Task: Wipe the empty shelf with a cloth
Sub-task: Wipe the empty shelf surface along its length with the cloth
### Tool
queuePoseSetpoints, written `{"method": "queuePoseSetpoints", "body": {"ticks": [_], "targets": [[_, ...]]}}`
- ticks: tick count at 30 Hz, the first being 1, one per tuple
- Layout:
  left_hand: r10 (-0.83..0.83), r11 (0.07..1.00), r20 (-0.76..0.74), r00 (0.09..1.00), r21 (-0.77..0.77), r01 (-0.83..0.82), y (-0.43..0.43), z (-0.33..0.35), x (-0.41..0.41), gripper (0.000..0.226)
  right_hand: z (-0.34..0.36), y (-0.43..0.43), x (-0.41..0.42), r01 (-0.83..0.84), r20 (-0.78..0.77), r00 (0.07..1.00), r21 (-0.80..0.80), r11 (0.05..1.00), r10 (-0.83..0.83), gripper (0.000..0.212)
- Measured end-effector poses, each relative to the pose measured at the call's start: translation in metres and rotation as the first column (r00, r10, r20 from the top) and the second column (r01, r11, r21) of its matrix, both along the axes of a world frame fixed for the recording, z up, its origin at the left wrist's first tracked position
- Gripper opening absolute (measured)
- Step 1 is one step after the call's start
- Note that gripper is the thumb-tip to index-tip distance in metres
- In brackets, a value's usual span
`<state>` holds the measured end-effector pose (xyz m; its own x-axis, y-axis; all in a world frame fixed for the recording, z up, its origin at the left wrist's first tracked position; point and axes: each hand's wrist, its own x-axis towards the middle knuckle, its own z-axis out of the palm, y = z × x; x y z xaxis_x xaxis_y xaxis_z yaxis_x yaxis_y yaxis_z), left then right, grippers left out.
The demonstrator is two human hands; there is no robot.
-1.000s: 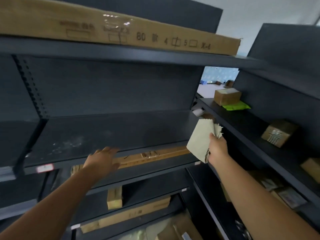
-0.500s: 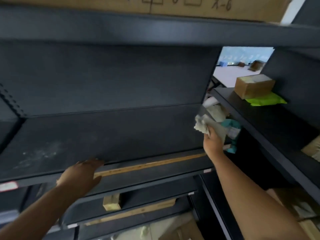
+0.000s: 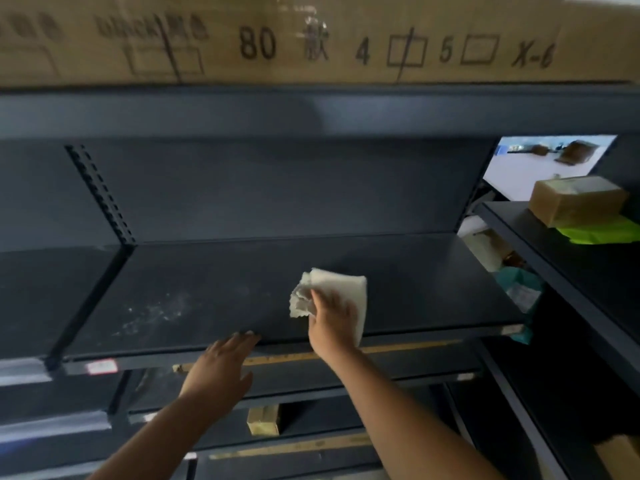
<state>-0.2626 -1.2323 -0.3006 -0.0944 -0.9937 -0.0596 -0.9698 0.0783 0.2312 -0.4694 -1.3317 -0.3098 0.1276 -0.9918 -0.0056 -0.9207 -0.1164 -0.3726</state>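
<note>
The right hand [image 3: 332, 320] presses the white cloth [image 3: 343, 289] flat near the dark shelf [image 3: 415, 282] front edge, bare shelf either side, while the left hand [image 3: 221, 368] rests open-fingered on that edge.

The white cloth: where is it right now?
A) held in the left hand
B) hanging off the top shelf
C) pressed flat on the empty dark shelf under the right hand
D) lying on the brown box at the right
C: the right hand presses the white cloth onto the empty shelf, while the left hand rests at its front edge.
</note>
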Motion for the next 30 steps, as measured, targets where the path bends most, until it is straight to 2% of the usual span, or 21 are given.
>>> {"method": "queuePoseSetpoints", "body": {"ticks": [2, 3, 5, 7, 9, 11, 12, 13, 14, 16, 17, 18, 23, 26, 27, 30], "targets": [[-0.006, 1.000, -0.021, 1.000, 0.013, 0.006, -0.001, 0.002, 0.005, 0.071, 0.011, -0.006, 0.021, -0.047, 0.234, 0.972, 0.073, 0.996, 0.029, 0.046], [-0.009, 1.000, -0.028, 1.000, 0.020, 0.009, -0.002, 0.003, 0.007, 0.071, 0.021, -0.009, 0.028, -0.076, 0.406, 0.914, 0.146, 0.986, 0.010, 0.042], [-0.020, 0.999, -0.039, 0.999, 0.037, 0.022, -0.004, 0.005, 0.010, 0.071, 0.039, -0.014, 0.033, -0.118, 0.682, 0.723, 0.280, 0.953, -0.110, 0.038], [-0.031, 0.998, -0.049, 0.998, 0.049, 0.034, -0.008, 0.007, 0.011, 0.070, 0.053, -0.028, 0.024, -0.046, 0.797, 0.528, 0.371, 0.927, -0.293, 0.030], [-0.015, 0.998, -0.060, 0.998, 0.062, 0.019, -0.013, 0.011, 0.013, 0.068, 0.068, -0.045, 0.007, 0.014, 0.857, 0.274, 0.450, 0.893, -0.436, 0.016], [0.006, 0.997, -0.064, 0.998, 0.083, -0.001, -0.018, 0.014, 0.013, 0.065, 0.085, -0.062, -0.021, 0.068, 0.902, 0.087, 0.419, 0.906, -0.423, 0.008], [0.011, 0.996, -0.063, 0.998, 0.094, -0.005, -0.019, 0.015, 0.013, 0.064, 0.094, -0.068, -0.036, 0.127, 0.926, 0.049, 0.365, 0.922, -0.373, 0.008], [0.013, 0.995, -0.060, 0.998, 0.100, -0.007, -0.020, 0.015, 0.013, 0.063, 0.102, -0.072, -0.054, 0.209, 0.947, 0.078, 0.290, 0.934, -0.312, 0.011], [0.013, 0.995, -0.057, 0.998, 0.101, -0.007, -0.021, 0.016, 0.014, 0.062, 0.107, -0.075, -0.072, 0.306, 0.948, 0.188, 0.191, 0.933, -0.256, 0.018], [0.016, 0.994, -0.052, 0.999, 0.106, -0.010, -0.021, 0.015, 0.014, 0.062, 0.111, -0.075, -0.105, 0.425, 0.800, 0.570, -0.094, 0.900, -0.186, 0.031], [0.017, 0.994, -0.055, 0.998, 0.109, -0.011, -0.020, 0.015, 0.014, 0.062, 0.108, -0.073, -0.118, 0.421, 0.686, 0.707, -0.210, 0.882, -0.174, 0.034], [0.018, 0.994, -0.063, 0.998, 0.111, -0.011, -0.019, 0.014, 0.014, 0.064, 0.102, -0.071, -0.127, 0.407, 0.604, 0.777, -0.265, 0.874, -0.179, 0.033], [0.009, 0.994, -0.099, 0.995, 0.111, 0.002, -0.016, 0.012, 0.015, 0.068, 0.040, -0.066, -0.122, 0.341, 0.333, 0.905, -0.201, 0.918, -0.264, 0.032], [-0.003, 0.992, -0.095, 0.995, 0.126, 0.016, -0.017, 0.013, 0.016, 0.068, 0.013, -0.060, -0.079, 0.209, -0.020, 0.976, -0.168, 0.963, -0.215, 0.038], [-0.005, 0.992, -0.095, 0.996, 0.126, 0.017, -0.018, 0.014, 0.016, 0.068, 0.011, -0.058, -0.058, 0.180, -0.061, 0.980, -0.152, 0.972, -0.191, 0.041], [-0.004, 0.994, -0.105, 0.994, 0.111, 0.015, -0.018, 0.015, 0.017, 0.067, 0.012, -0.052, 0.007, 0.056, 0.000, 0.998, -0.069, 0.996, -0.056, 0.044]]}}
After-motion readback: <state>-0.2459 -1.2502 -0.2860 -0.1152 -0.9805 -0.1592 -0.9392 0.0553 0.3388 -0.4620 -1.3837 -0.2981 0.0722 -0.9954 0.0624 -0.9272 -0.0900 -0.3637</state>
